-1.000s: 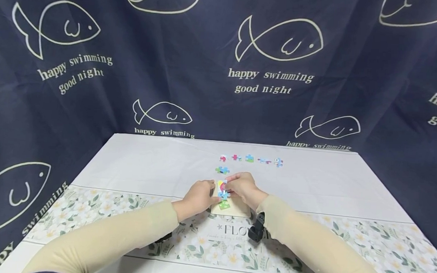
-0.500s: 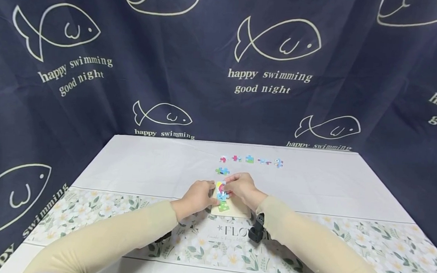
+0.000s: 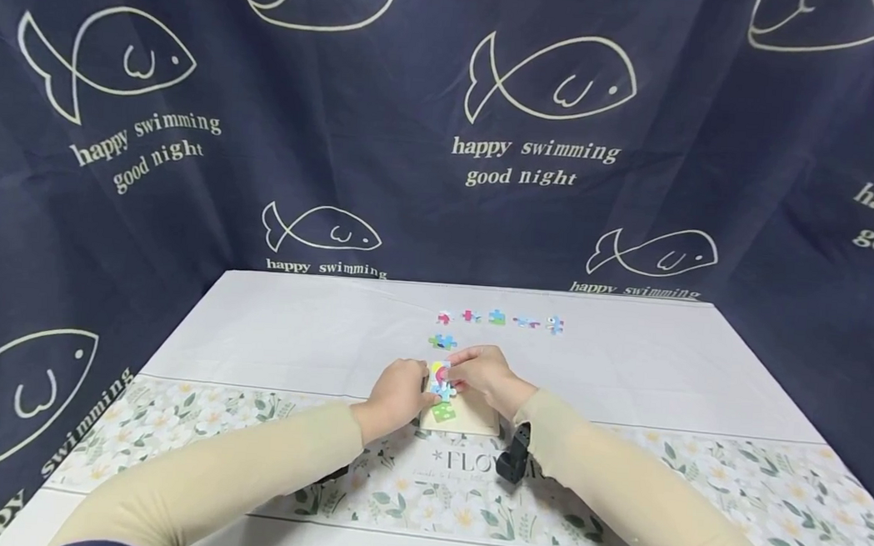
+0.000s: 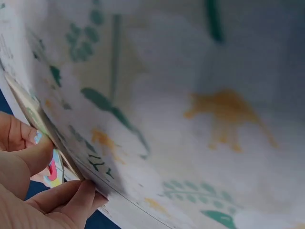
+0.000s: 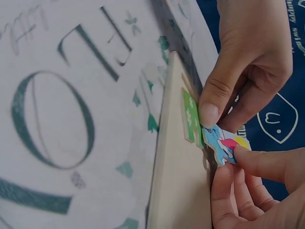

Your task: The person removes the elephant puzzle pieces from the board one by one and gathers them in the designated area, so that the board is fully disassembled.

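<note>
A pale wooden puzzle board [image 3: 473,421] lies on the tabletop. My left hand [image 3: 398,396] grips its left side, with fingers along the edge and thumb on a blue puzzle piece [image 5: 213,143]. My right hand [image 3: 487,375] pinches a puzzle piece with pink and yellow [image 5: 232,142] between thumb and fingers. These two pieces touch, over the board's left part. Just nearer the person, a green puzzle piece [image 5: 192,117] with pale spots lies slightly turned on the board. In the left wrist view my left thumb [image 4: 40,152] covers most of the blue piece.
Beyond the board lies a blue-green puzzle piece [image 3: 444,341]. Several more pieces, among them a blue-green one [image 3: 497,317] and one with an eye [image 3: 555,324], form a row farther back. A floral band [image 3: 280,497] crosses the white tablecloth [image 3: 314,324]; a dark fish-print curtain [image 3: 400,137] hangs behind.
Both hands stay at the board. The pink-yellow and blue pieces shift slightly left and come more upright under the fingers; the loose pieces stay where they lie.
</note>
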Motion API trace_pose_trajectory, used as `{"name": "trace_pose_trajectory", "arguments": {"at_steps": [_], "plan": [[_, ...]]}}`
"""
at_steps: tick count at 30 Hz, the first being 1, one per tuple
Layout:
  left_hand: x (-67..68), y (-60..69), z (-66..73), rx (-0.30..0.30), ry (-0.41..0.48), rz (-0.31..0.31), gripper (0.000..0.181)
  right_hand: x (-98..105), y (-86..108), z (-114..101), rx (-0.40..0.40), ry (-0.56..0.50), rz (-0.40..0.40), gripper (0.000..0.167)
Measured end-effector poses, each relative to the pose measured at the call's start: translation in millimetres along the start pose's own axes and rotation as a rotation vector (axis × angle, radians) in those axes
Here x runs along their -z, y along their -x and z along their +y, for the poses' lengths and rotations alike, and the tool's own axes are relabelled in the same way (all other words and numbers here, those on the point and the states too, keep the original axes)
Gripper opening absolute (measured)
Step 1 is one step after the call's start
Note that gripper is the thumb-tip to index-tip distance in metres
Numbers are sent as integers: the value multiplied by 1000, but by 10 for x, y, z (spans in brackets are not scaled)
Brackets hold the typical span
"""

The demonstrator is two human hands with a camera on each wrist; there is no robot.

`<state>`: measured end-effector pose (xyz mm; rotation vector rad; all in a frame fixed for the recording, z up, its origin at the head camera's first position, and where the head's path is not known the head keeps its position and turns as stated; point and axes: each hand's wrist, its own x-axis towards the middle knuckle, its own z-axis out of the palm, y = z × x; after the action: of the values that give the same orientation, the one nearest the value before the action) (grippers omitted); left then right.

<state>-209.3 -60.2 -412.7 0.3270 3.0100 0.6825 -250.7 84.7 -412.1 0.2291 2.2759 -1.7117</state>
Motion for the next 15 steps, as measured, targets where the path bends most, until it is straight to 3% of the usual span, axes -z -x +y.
{"name": "trace_pose_trajectory", "arguments": {"at_steps": [6,15], "plan": [[6,-1,-6,-1,3,20,35,14,-17,-5,-8,-29,-54,18],[-17,-1,7,16,30,14,42,30,-7,-24,-8,37,-80,20]]}}
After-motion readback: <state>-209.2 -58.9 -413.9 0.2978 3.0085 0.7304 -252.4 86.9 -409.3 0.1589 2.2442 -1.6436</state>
